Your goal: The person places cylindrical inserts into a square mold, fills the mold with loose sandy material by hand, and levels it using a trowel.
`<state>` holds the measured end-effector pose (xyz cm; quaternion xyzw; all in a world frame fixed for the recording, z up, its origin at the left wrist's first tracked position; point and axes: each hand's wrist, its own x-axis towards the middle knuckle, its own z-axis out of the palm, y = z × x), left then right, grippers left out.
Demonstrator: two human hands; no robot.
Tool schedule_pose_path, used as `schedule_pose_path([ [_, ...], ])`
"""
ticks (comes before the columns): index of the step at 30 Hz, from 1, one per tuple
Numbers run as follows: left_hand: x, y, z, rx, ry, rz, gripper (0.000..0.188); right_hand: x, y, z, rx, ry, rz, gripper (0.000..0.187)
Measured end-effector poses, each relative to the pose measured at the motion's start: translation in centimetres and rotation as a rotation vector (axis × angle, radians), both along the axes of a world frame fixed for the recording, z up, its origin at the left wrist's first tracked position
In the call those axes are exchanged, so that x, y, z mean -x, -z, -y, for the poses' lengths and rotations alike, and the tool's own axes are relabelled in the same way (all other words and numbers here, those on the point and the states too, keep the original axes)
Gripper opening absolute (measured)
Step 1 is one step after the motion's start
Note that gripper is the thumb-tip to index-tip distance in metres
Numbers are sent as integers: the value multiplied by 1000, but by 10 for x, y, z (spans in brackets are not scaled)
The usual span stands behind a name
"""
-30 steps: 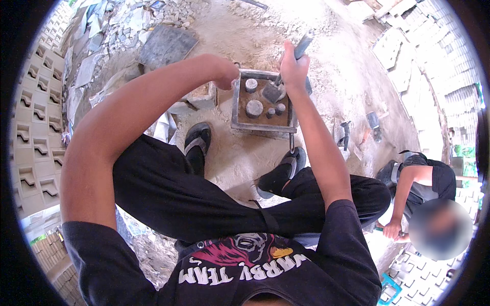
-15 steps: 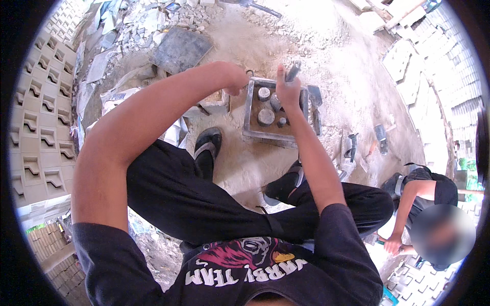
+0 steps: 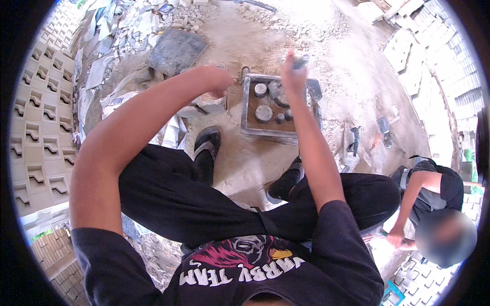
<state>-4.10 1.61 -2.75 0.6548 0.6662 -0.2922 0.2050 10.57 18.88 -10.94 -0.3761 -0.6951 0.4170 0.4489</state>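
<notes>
In front of my feet, a square metal mould frame (image 3: 244, 104) lies on the ground, with several round grey cylinders of different sizes inside, such as a wide one (image 3: 264, 113) and a smaller one (image 3: 261, 91). Closed in my right hand (image 3: 294, 81), above the frame's far right part, is a short dark grey rod-like tool (image 3: 300, 62); its kind is not clear. My left hand (image 3: 220, 81) hangs bent at the wrist, left of the frame and apart from it. Its fingers are blurred and mostly turned away. A small ring-shaped handle (image 3: 245, 71) shows at the frame's far left corner.
A dark flat slab (image 3: 177, 50) leans on rubble at the far left. Hand tools (image 3: 383, 133) lie right of the frame. Stacked pale blocks (image 3: 38, 127) line the left side. At the right, another person (image 3: 423, 188) crouches with hands (image 3: 395, 238) together.
My right hand has lifted a little and moved right, tilting the grey tool more level. My left hand has drawn leftward, away from the frame. The other person's hands shifted slightly.
</notes>
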Motion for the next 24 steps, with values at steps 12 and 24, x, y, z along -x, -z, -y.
schedule_pose_path([
  [12, 8, 13, 8, 41, -110, 110, 34, 39, -37, -30, 370, -626, -74, 23],
  [24, 0, 6, -12, 53, -80, 169, 33, 17, -21, -47, 419, -680, 104, 44],
])
